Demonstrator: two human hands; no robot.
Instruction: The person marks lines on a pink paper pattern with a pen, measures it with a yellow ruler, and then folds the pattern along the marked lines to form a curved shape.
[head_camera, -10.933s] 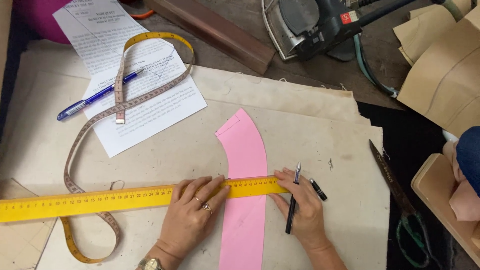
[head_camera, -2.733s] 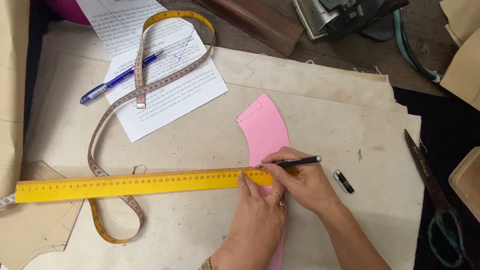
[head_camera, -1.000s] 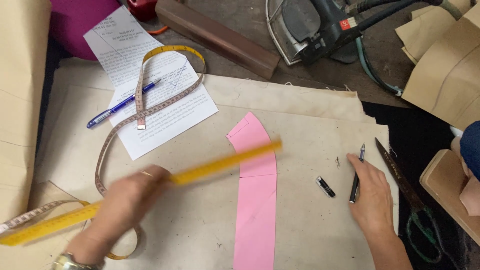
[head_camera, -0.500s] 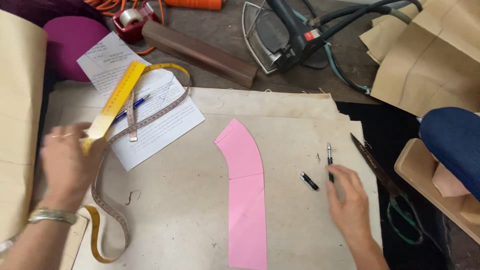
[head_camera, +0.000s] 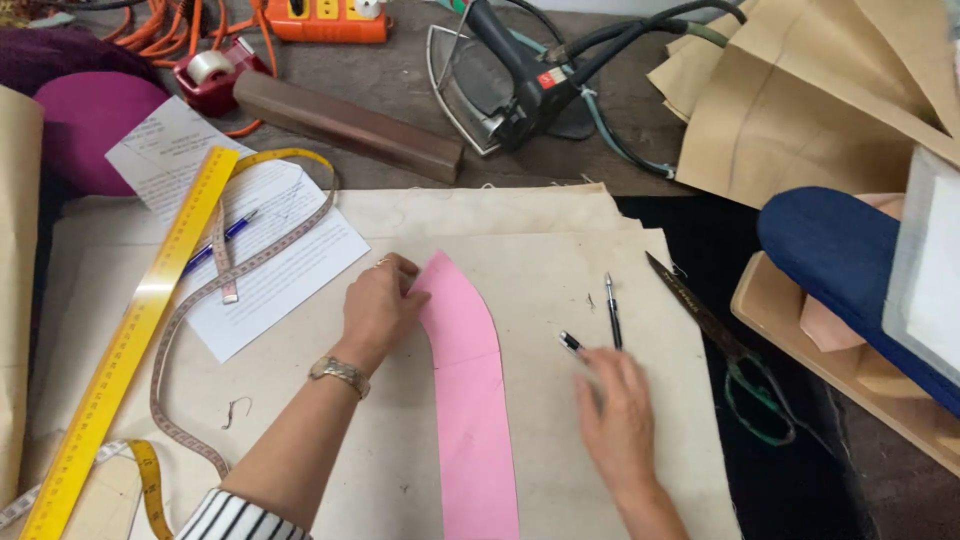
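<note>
Head view: left hand (head_camera: 378, 305) touches pink paper piece (head_camera: 468, 385) at its upper left edge.

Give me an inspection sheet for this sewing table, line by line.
Surface: beige cloth over a table.
Job's things: pink pattern piece; pen; pen cap.
Clutter: yellow ruler, tape measure, papers, scissors, tape roll.
Grippers: left hand touches the pink piece's edge; right hand lies open by the cap.
Cables: orange cords; iron cord.
Surroundings: brown paper, wooden block.
</note>
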